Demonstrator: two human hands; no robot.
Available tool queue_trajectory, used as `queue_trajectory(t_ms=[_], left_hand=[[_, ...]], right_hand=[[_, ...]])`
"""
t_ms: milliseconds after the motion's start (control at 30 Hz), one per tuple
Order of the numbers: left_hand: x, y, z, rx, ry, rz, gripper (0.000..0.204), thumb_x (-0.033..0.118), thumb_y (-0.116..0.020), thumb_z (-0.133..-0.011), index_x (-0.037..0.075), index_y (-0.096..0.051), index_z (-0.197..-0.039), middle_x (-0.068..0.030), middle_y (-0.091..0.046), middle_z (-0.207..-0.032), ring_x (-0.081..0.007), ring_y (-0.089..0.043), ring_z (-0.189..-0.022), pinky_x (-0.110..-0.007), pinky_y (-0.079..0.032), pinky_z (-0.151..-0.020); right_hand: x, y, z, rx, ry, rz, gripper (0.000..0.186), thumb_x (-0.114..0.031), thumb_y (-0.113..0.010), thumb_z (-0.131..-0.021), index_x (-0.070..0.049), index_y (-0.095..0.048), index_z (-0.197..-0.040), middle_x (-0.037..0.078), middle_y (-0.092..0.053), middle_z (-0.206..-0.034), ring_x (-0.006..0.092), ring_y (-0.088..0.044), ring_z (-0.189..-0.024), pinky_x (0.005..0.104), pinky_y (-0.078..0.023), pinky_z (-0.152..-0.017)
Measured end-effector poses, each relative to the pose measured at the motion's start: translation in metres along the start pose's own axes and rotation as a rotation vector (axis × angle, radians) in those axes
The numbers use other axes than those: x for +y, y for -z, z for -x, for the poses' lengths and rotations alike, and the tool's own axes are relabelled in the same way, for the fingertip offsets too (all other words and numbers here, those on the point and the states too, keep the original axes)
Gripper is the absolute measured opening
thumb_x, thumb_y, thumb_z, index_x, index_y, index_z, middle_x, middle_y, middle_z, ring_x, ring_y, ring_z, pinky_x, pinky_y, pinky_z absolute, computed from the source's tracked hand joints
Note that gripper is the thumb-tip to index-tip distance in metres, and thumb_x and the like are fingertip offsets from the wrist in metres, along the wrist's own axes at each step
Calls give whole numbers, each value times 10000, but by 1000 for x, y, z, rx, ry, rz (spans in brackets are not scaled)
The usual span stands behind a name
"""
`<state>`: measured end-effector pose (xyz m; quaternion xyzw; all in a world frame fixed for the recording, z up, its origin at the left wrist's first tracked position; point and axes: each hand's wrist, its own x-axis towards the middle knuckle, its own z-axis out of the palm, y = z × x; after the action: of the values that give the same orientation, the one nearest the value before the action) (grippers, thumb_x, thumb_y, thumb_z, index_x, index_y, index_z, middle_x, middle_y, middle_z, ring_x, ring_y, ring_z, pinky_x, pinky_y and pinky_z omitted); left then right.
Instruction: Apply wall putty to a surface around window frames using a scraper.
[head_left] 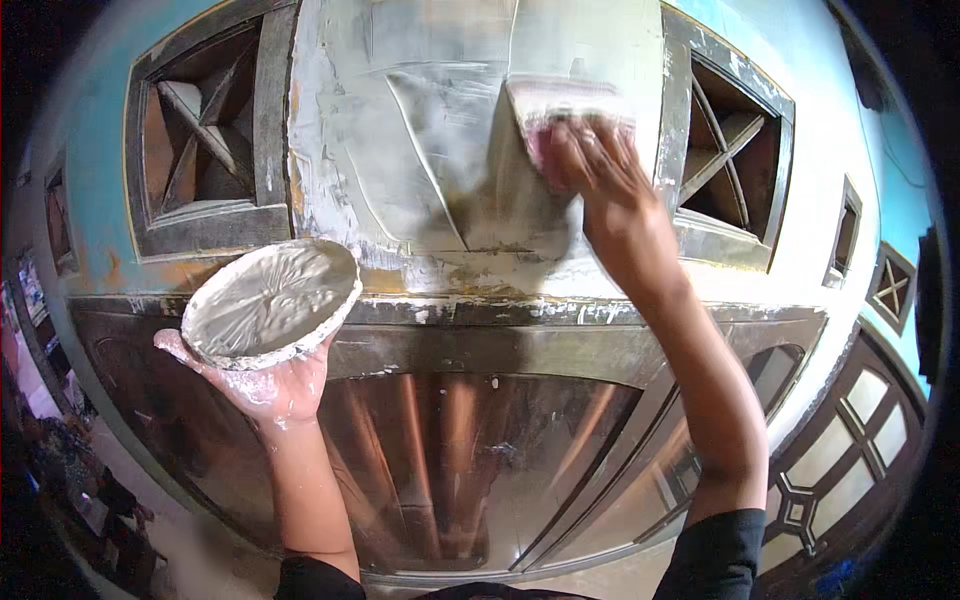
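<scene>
A shallow round bowl (300, 350) rests in my left hand (275, 392), whose fingers are mostly hidden beneath it. Grey-white wet putty (270, 300) fills the bowl, and its rim is crusted with the same stuff. Dried smears whiten the palm and thumb. My right hand (605, 175), blurred by motion, grips a wide putty scraper (575, 98) with a pale, putty-coated blade and a reddish part near the fingers. The blade lies against or very close to the wall panel (440, 150), where fresh putty shows raised ridges and streaks.
Wooden vent frames with crossed slats flank the panel, one at left (205, 140) and one at right (725, 145). Below runs a putty-spotted wooden ledge (470, 312) over dark glazed window panels (480, 450). A paned door (850, 450) stands at far right.
</scene>
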<state>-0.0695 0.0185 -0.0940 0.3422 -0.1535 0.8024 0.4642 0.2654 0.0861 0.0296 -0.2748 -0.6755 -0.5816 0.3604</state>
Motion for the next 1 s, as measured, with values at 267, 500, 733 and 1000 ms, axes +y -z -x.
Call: queue_trajectory(t_ms=[267, 500, 733, 1000], left_hand=[[-3, 0, 1, 10, -33, -40, 1173, 899, -503, -794, 42, -331, -1577, -266, -308, -1622, -534, -322, -1456, -731, -287, -1155], [-1, 5, -2, -96, -7, -3, 1198, 900, -503, -793, 21, -303, -1581, -275, -295, -1623, -537, -311, -1460, -737, -280, -1155], [1, 14, -2, -15, -40, -13, 1187, 890, -511, -801, 20, -302, -1581, -267, -277, -1634, -523, -294, -1474, -743, -267, -1155], [5, 13, -1, -30, -11, -1, 1172, 888, -519, -798, 29, -331, -1573, -268, -308, -1621, -522, -329, -1459, -757, -284, -1135]], right_hand=[[-32, 32, 25, -27, -32, -138, 556, -13, -524, -930, -78, -518, -1482, 167, -485, -1547, 383, -379, -1488, 523, -321, -1220], [61, 47, -138, 209, 114, -133, 553, 139, -449, -832, -31, -631, -1326, 212, -585, -1418, 366, -554, -1314, 426, -481, -1077], [24, -4, -64, 133, 39, 27, 555, 27, -476, -933, -125, -529, -1464, 135, -565, -1479, 342, -516, -1384, 452, -421, -1168], [-86, 47, 69, -296, 93, -229, 657, -69, -592, -859, 7, -476, -1501, 215, -490, -1518, 415, -417, -1455, 545, -308, -1225]])
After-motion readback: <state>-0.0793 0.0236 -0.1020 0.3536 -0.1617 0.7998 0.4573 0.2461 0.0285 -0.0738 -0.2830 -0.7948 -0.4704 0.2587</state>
